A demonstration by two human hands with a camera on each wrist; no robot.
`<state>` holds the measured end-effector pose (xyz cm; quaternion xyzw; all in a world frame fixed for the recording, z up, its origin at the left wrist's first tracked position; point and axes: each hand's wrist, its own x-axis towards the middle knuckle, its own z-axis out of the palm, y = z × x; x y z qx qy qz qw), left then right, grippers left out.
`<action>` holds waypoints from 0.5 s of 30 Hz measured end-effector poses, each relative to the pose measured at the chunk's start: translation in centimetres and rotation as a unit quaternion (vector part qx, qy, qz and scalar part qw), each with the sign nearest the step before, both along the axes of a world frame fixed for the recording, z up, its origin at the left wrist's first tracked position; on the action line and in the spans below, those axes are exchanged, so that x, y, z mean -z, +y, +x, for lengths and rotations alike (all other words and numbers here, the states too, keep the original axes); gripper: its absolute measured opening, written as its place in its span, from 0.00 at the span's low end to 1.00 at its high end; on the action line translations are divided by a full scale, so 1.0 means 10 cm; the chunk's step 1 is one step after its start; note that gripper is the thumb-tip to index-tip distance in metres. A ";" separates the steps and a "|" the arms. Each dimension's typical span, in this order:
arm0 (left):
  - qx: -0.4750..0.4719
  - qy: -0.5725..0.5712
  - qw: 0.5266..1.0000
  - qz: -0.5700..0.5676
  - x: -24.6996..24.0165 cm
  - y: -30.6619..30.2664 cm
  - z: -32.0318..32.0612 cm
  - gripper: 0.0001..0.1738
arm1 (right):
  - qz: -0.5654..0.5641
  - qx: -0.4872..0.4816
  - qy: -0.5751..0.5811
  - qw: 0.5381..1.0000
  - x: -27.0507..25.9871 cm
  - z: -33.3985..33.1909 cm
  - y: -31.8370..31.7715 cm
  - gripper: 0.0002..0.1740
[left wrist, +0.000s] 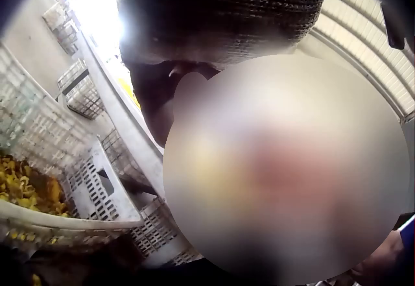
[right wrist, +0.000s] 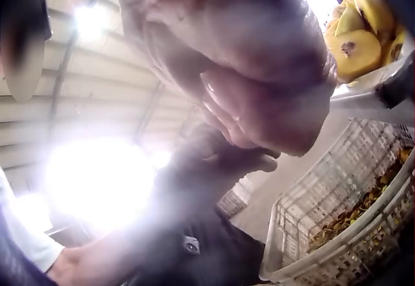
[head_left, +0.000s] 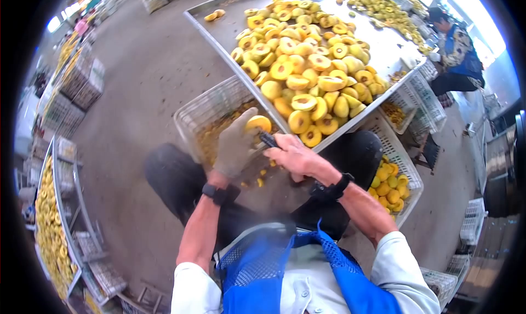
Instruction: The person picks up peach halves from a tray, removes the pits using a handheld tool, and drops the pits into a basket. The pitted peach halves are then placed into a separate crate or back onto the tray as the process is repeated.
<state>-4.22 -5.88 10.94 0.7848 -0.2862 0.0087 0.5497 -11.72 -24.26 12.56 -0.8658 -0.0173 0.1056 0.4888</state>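
In the head view the gloved left hand (head_left: 233, 147) holds a yellow fruit half (head_left: 258, 123), cut face up, above a crate of scraps. The bare right hand (head_left: 298, 156) grips a dark-handled tool (head_left: 268, 139) whose end is close to the fruit; its tip cannot be made out. The left wrist view shows the dark knit glove (left wrist: 220, 20), with a large blurred patch hiding much else. In the right wrist view the curled right hand (right wrist: 240, 59) is near, the gloved left hand (right wrist: 207, 166) is behind it, and the tool is hidden.
A metal tray (head_left: 219, 50) piled with fruit halves (head_left: 298, 62) stands in front. The scrap crate (head_left: 189, 114) is below its left edge. Another crate (head_left: 412, 174) with yellow fruit stands at the right. A person in a blue vest (head_left: 463, 53) sits at the far right.
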 end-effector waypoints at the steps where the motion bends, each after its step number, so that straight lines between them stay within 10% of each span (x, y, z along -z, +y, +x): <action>1: -0.009 0.002 1.000 0.005 -0.03 0.02 0.01 0.28 | -0.023 -0.005 -0.045 0.999 0.06 -0.01 -0.04 0.14; 5: 0.009 0.174 0.983 -0.049 -0.06 0.01 -0.02 0.26 | -0.169 -0.029 -0.172 0.970 0.04 -0.06 0.00 0.15; 7: 0.012 0.040 0.998 -0.056 0.14 0.05 0.02 0.26 | -0.077 -0.014 -0.113 0.990 0.07 -0.04 0.01 0.16; 11: 0.014 0.171 0.981 -0.092 0.02 0.06 -0.06 0.25 | 0.152 0.012 0.166 0.974 -0.07 -0.02 0.01 0.15; 15: 0.013 0.159 0.986 -0.036 0.12 0.08 -0.02 0.27 | -0.187 -0.067 -0.259 0.945 0.17 -0.04 -0.01 0.15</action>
